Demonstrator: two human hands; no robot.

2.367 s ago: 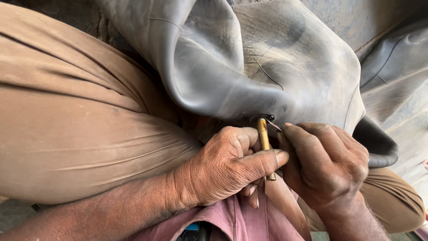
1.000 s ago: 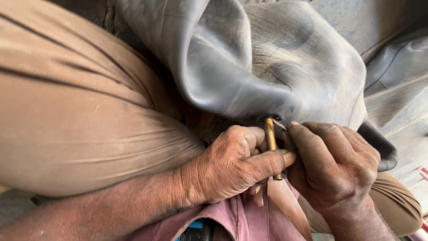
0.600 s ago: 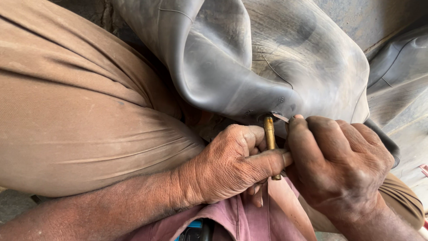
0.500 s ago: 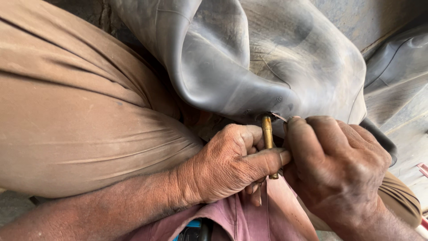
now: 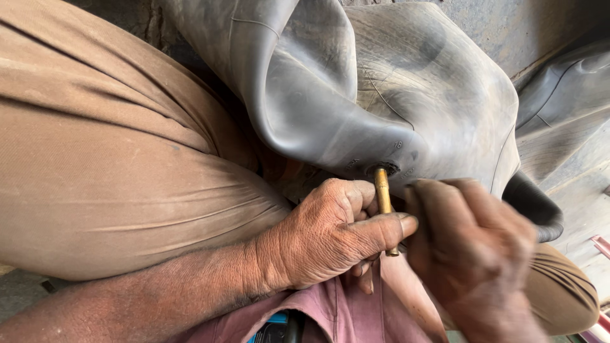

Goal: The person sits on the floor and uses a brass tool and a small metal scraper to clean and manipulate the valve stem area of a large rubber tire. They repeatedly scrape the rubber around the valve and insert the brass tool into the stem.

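A grey rubber inner tube (image 5: 381, 89) lies folded across my lap. A brass valve stem (image 5: 382, 194) sticks out of its underside, pointing toward me. My left hand (image 5: 330, 232) grips the stem between thumb and curled fingers. My right hand (image 5: 473, 248) is blurred, just right of the stem, fingers bent toward its lower end; whether it holds anything small I cannot tell.
My thigh in tan trousers (image 5: 108, 165) fills the left half. A pink cloth (image 5: 343, 311) lies under my hands. More grey rubber (image 5: 572, 108) folds away at the right, above my other knee (image 5: 562, 292).
My right hand has slid down and slightly right of the valve stem, exposing more of the brass. My left hand keeps its grip on the stem.
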